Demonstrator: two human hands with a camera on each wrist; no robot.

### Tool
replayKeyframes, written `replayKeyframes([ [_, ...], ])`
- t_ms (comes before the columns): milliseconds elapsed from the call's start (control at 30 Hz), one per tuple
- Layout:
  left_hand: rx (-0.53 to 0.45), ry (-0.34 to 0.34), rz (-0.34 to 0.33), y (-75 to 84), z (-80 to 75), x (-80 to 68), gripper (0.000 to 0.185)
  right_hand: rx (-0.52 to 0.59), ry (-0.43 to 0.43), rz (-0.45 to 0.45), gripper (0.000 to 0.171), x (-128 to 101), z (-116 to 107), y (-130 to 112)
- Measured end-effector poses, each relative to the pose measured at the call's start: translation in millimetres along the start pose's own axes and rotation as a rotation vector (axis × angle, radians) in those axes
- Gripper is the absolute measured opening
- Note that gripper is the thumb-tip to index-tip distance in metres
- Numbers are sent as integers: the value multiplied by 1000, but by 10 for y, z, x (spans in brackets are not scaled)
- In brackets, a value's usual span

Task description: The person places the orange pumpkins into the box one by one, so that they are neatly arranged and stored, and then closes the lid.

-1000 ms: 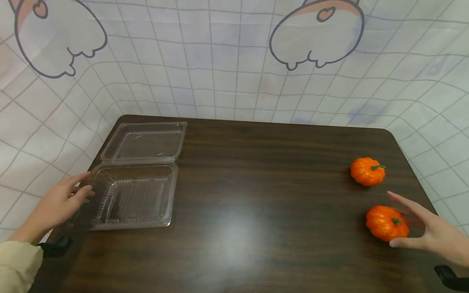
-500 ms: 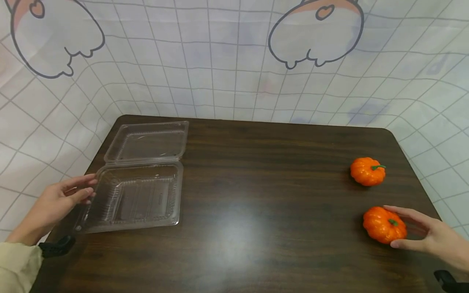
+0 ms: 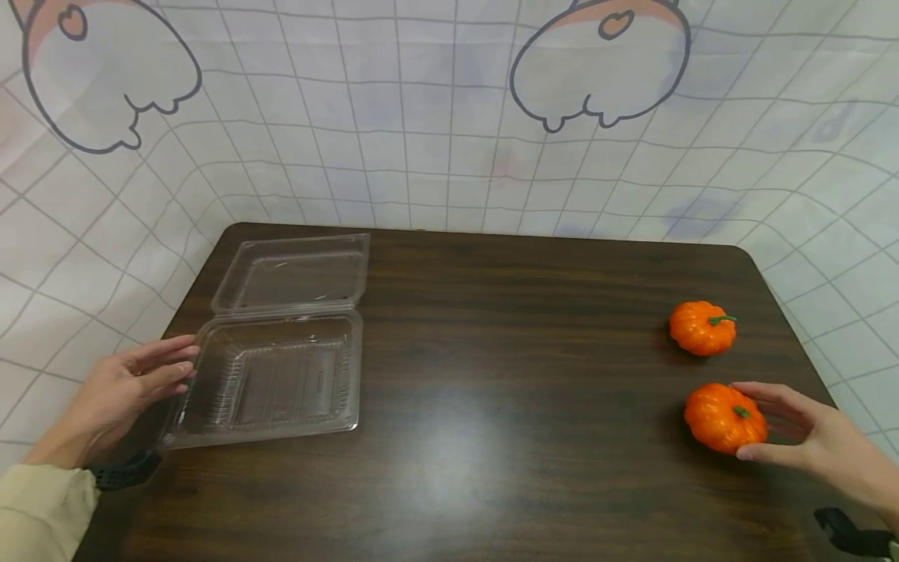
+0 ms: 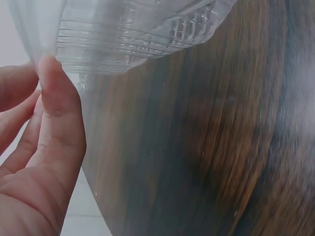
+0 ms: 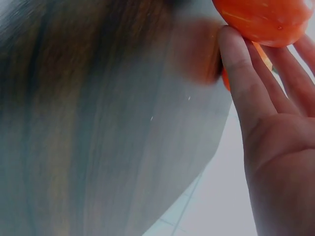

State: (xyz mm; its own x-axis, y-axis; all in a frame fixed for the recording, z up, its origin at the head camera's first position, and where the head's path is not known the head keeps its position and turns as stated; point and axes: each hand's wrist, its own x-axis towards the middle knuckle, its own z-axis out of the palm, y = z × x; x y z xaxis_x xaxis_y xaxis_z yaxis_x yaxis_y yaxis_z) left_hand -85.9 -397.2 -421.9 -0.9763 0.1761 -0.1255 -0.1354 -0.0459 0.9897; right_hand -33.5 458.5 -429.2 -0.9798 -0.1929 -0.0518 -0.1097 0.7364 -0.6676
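The right hand (image 3: pixel 808 437) cups the near pumpkin (image 3: pixel 725 417) close to the table's (image 3: pixel 506 375) right edge, thumb and fingers curled against it. The left hand (image 3: pixel 122 386), fingers straight, presses the open clear clamshell box (image 3: pixel 270 375) at the left edge. Between them lies bare dark wood. The left wrist view shows the thumb (image 4: pixel 59 113) on the ribbed wall. A second pumpkin (image 3: pixel 701 328) sits farther back.

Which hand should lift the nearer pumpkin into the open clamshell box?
Right, most likely. The right hand already has thumb and fingers against the nearer pumpkin. The left hand is across the table, its fingers at the left edge of the clamshell box.
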Motion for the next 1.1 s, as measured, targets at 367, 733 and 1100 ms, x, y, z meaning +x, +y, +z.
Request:
replayKeyframes([
  [367, 8, -24, -44, -40, 166, 79, 43, 51, 67, -31, 74, 188, 24, -262],
  [733, -22, -14, -62, -56, 441, 134, 41, 90, 112, -42, 78, 410, 34, -597],
  [1100, 17, 5, -92, -47, 659, 191, 43, 171, 115, -57, 74, 599, 56, -1068],
])
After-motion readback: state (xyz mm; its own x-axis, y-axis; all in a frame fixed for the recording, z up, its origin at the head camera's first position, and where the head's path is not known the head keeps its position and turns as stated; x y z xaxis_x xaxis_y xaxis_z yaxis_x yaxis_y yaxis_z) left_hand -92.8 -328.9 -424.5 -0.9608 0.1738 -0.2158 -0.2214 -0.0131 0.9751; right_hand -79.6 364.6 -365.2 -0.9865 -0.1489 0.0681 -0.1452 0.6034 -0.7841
